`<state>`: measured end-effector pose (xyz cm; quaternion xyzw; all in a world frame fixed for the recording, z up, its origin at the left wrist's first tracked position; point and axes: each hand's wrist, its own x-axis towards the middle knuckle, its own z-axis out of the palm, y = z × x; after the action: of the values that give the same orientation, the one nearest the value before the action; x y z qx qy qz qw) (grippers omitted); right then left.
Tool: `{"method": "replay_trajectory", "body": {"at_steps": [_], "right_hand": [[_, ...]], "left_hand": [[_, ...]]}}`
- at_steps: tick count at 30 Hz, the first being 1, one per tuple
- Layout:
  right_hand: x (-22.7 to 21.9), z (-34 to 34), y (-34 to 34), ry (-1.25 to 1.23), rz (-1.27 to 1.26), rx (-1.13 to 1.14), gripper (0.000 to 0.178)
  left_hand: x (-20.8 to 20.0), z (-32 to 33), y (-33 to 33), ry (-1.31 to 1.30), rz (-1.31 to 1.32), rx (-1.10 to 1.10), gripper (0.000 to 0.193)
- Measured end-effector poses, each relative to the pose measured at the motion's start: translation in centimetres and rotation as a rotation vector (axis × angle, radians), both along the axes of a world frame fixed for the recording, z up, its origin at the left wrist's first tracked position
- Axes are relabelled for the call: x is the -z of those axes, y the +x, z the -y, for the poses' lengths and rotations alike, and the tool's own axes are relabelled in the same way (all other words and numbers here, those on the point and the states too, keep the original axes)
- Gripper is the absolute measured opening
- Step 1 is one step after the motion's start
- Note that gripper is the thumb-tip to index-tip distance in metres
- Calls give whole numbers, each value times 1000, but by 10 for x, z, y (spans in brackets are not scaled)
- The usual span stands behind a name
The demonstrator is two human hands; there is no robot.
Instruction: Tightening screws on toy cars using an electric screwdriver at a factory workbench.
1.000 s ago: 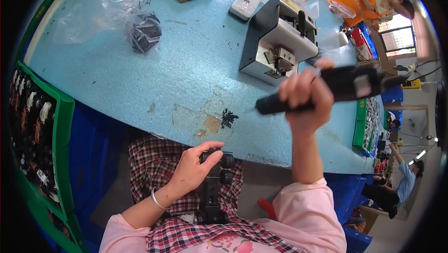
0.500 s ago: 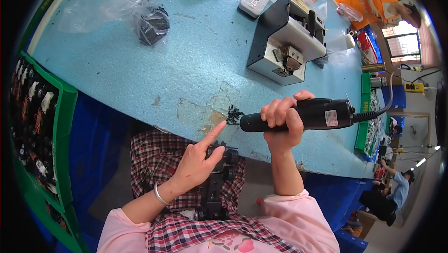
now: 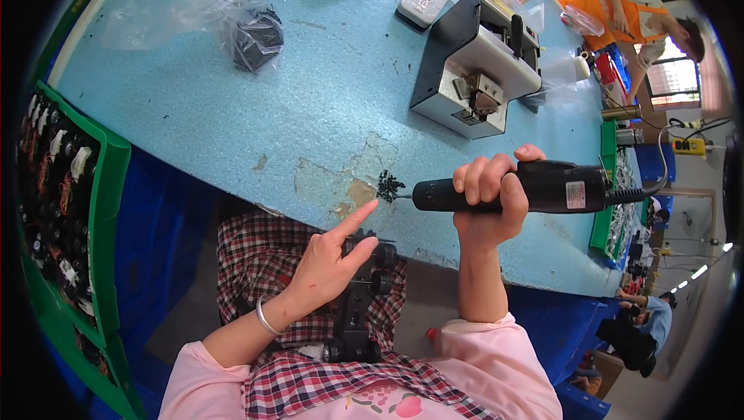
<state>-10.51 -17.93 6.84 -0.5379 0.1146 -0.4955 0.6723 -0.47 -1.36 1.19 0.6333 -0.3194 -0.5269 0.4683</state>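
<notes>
My right hand (image 3: 492, 195) is wrapped round a black electric screwdriver (image 3: 558, 186), held level above the table's near edge. Its thin bit points left, with the tip beside a small heap of black screws (image 3: 389, 186). Between my lap and the table edge is a black toy car chassis (image 3: 355, 308) with wheels. My left hand (image 3: 325, 266) grips the chassis near its far end, thumb by a wheel; the lower fingers are partly hidden. The left index finger is stretched out, its tip just short of the screws.
On the blue table (image 3: 333, 79) stand a boxy machine (image 3: 477, 71) and a white box (image 3: 425, 0). Clear plastic bags (image 3: 256, 39) hold something dark. A green crate (image 3: 108, 226) of wired parts is at left; another green tray (image 3: 604, 222) lies right. Co-workers are at the right.
My right hand has drawn the screwdriver slightly to the right, so its bit shows more clearly beside the screws. My left hand and the chassis stay nearly still.
</notes>
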Motion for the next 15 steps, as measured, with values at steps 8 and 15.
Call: {"method": "replay_trajectory", "body": {"at_steps": [8, 15], "right_hand": [[2, -1, 0, 37, 0, 18, 28], [-1, 2, 2, -23, -17, 46, 29]], "left_hand": [[-2, 1, -1, -27, -3, -11, 48], [-1, 2, 0, -23, 14, -20, 46]]}}
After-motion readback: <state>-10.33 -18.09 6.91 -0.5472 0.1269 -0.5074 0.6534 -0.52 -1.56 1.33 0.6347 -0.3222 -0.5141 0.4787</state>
